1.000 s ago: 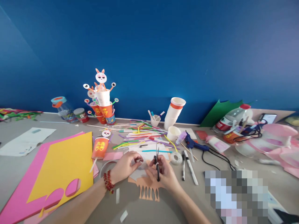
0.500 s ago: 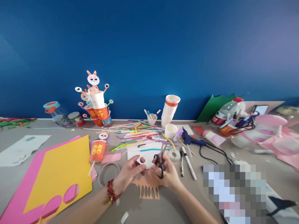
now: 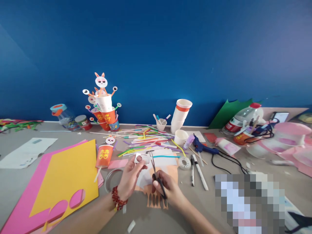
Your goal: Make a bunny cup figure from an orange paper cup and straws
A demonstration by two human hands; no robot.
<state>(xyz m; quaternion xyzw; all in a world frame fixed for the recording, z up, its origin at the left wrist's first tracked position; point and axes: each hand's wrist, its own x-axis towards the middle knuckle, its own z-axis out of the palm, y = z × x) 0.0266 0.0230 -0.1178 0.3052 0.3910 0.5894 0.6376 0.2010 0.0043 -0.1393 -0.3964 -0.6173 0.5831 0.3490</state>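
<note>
Between the thumb and fingers of my left hand (image 3: 131, 177) is a small piece of white paper (image 3: 137, 156) with a round hole in it. A bracelet of red beads circles that wrist. My right hand (image 3: 168, 188) grips black-handled scissors (image 3: 154, 172), their blades pointing up and slightly parted, close to the right of the white piece. Under both hands lie a white sheet (image 3: 165, 160) and an orange paper (image 3: 173, 172) whose near edge is cut into several narrow strips.
Yellow card (image 3: 70, 175) with round cut-outs lies over pink card at left, beside a red paper cup (image 3: 104, 155). Colourful sticks (image 3: 146, 139) are strewn behind my hands. At right are a tape roll (image 3: 184, 163), pens (image 3: 200, 172) and a blue glue gun (image 3: 204, 148) with its cord.
The scissors have moved left and down, with blades now beside the white piece. My left hand has lifted that piece up and to the left. The camera view has shifted slightly.
</note>
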